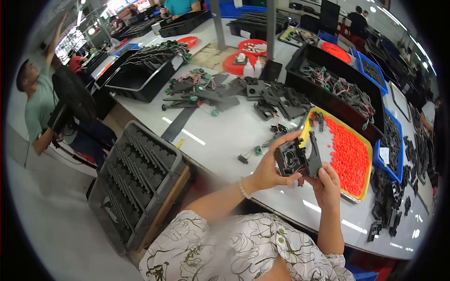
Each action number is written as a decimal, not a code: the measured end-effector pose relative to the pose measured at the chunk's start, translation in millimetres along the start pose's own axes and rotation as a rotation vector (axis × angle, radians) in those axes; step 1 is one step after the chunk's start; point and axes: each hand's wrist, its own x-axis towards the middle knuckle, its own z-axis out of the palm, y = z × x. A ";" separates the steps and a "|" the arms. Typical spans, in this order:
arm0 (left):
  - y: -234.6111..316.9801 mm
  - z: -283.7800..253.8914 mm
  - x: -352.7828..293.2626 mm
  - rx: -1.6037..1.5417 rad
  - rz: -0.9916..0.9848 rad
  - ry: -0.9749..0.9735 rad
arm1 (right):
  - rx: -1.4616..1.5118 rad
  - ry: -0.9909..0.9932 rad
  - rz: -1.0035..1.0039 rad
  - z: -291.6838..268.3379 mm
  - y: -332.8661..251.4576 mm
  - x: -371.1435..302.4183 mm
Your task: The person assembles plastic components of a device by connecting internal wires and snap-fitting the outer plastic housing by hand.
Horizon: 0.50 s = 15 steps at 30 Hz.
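Over the near edge of the white table, both my hands hold a black plastic housing with a round recess in it. My left hand, a beaded bracelet at its wrist, grips the housing's left side. On the other side, the fingers of my right hand are closed on the black part's lower right end. Whether it is one piece or two fitted together I cannot tell. Just left of my left hand lie a small green circuit board and a small black part. Small red plastic pieces lie right of the housing.
A yellow tray contains the red pieces. Behind it stands a long black bin of wired parts. Black housings and wired assemblies cover the table's middle. A grey crate stands at left, near a fan and a person.
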 end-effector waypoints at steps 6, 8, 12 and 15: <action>3.7 -4.5 2.4 -0.273 -0.086 0.237 | -0.298 0.014 -0.254 -2.0 -26.3 -15.1; 6.7 -10.0 0.1 -0.188 -0.115 0.232 | -0.274 0.051 -0.349 -0.5 -30.3 -20.7; 9.4 -15.9 -7.1 -0.233 -0.225 0.294 | -0.342 0.016 -0.326 -5.0 -43.5 -33.3; 11.2 -22.2 -5.3 -0.297 -0.364 0.238 | -0.520 0.105 -0.300 -2.3 -40.8 -32.6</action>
